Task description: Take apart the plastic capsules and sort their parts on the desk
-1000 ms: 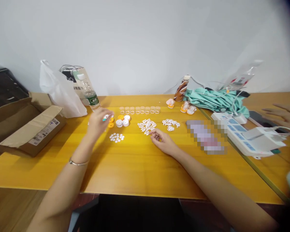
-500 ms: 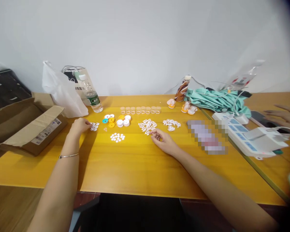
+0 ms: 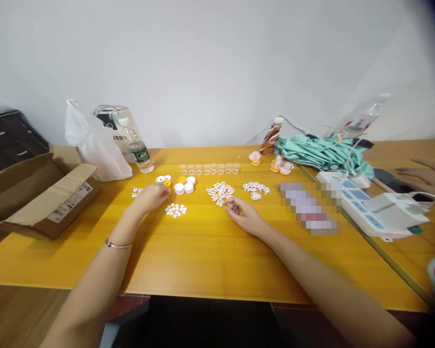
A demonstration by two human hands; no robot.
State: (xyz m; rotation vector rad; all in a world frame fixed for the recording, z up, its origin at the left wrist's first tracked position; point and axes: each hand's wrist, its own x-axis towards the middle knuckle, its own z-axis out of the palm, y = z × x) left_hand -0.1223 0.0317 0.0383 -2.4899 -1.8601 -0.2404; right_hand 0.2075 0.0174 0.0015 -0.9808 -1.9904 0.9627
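Observation:
My left hand (image 3: 151,197) reaches over the left group of orange and white ring-shaped caps (image 3: 167,179), fingertips pinched together at an orange one; whatever is between them is hidden. Left of it lie small white pieces (image 3: 135,193), partly behind the hand. Small white round discs (image 3: 175,210) are spread just to its right. My right hand (image 3: 243,215) rests on the table with curled fingers, close to a pile of white openwork pieces (image 3: 220,191); I cannot make out what the fingers hold. More white caps (image 3: 184,186) stand between the hands.
Several clear cups (image 3: 213,168) form a row behind. Orange-and-clear assembled pieces (image 3: 275,163) and a brown bottle (image 3: 271,136) stand back right. A cardboard box (image 3: 58,203) and water bottle (image 3: 140,152) are left, a power strip (image 3: 362,205) right. Another person's hand (image 3: 426,176) is at far right.
My left hand has moved right, from the small white pieces to the ring-shaped caps. My right hand stays in almost the same place. The view has tilted slightly.

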